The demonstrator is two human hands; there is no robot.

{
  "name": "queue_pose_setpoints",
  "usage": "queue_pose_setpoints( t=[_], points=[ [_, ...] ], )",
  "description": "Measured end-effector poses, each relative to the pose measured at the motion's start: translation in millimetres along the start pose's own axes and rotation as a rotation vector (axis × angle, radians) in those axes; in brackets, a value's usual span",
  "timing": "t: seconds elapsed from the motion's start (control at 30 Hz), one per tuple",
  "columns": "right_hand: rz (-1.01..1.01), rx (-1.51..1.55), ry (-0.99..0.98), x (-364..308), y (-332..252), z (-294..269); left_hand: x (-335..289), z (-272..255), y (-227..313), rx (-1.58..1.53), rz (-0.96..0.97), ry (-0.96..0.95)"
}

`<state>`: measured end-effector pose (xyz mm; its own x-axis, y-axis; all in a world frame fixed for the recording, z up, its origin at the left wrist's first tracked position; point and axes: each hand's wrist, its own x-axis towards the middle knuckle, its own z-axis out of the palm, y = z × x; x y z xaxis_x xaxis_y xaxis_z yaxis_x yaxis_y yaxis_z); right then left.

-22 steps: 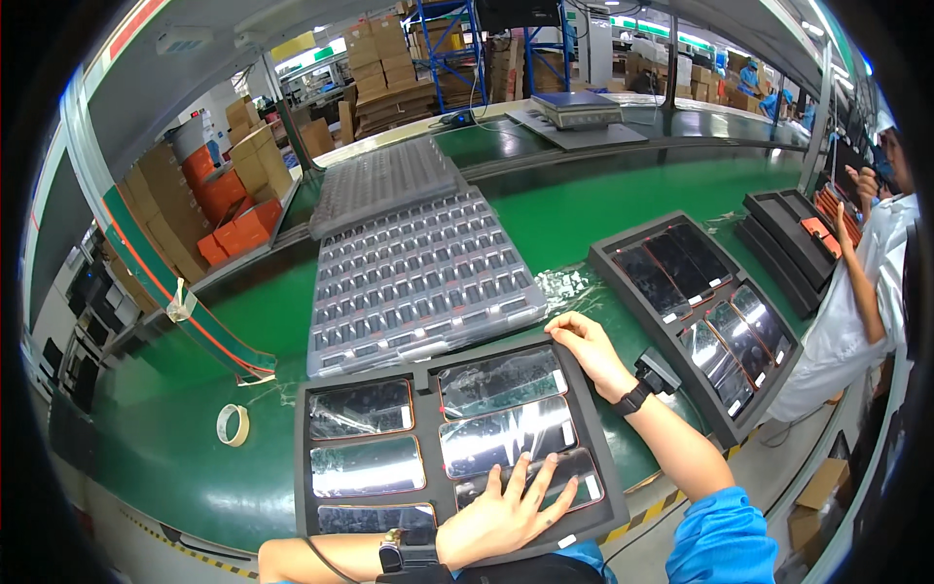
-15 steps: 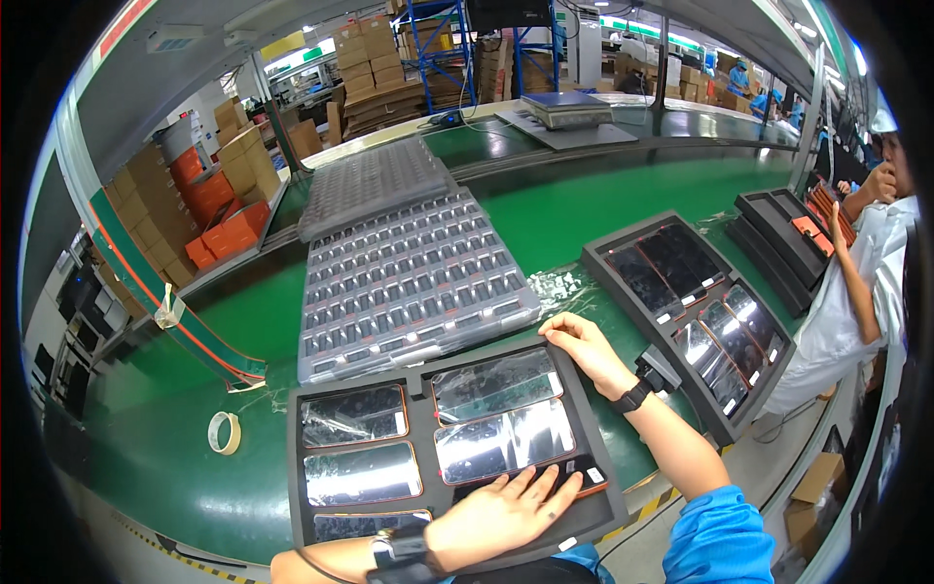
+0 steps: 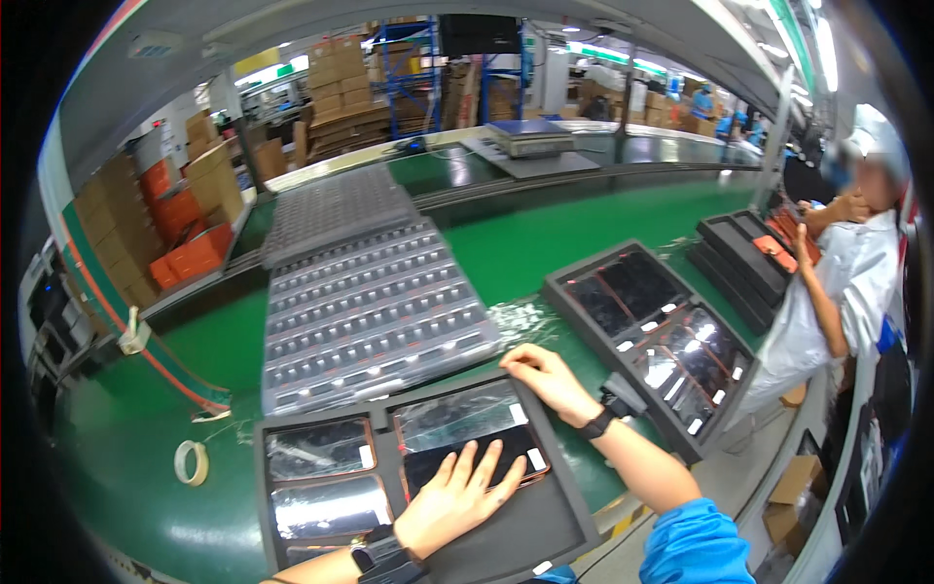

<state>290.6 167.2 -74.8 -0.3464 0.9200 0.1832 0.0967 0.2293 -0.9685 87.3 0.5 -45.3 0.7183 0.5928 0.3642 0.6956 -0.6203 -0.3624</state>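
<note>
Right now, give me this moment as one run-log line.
left hand: spread across dark panel | right hand: at far right corner of black tray | tape roll: left of tray

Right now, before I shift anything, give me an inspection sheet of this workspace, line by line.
Surface: green worktop, glossy.
Job's things: near foam tray holding screen-up devices with orange edges; second foam tray, also loaded, to the right.
Clutter: pale tape roll at left; slotted plastic trays beyond the near foam tray; crinkled clear film beside them.
Left hand: spread over a black-screened device; grip hidden.
Right hand: fingers at the near foam tray's upper right corner.
Cables: possibly a thin dark one at the lower edge; unclear.
Surroundings: co-worker in white at right; cartons and orange boxes behind.
</note>
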Motion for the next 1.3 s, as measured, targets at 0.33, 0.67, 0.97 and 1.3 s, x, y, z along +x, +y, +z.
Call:
queue_pose_setpoints(
  t=[0.33, 0.67, 0.97, 1.3],
  points=[
    [-0.281, 0.147, 0.195, 9.0, -28.7, 6.8, -7.4, 1.3, 14.1, -0.025, -0.046, 0.003],
    [-0.917, 0.41, -0.133, -136.7, -274.2, 18.8, -13.5, 2.2, 11.6, -0.023, -0.013, -0.008],
    [-0.394, 0.014, 0.026, 4.9, -95.6, -9.2, -9.2, -1.7, 10.3, -0.021, -0.018, 0.079],
    [-0.094, 0.015, 0.193, 16.9, 28.5, -1.6, -7.5, -4.3, 19.9, 0.05, -0.022, 0.059]
  ],
)
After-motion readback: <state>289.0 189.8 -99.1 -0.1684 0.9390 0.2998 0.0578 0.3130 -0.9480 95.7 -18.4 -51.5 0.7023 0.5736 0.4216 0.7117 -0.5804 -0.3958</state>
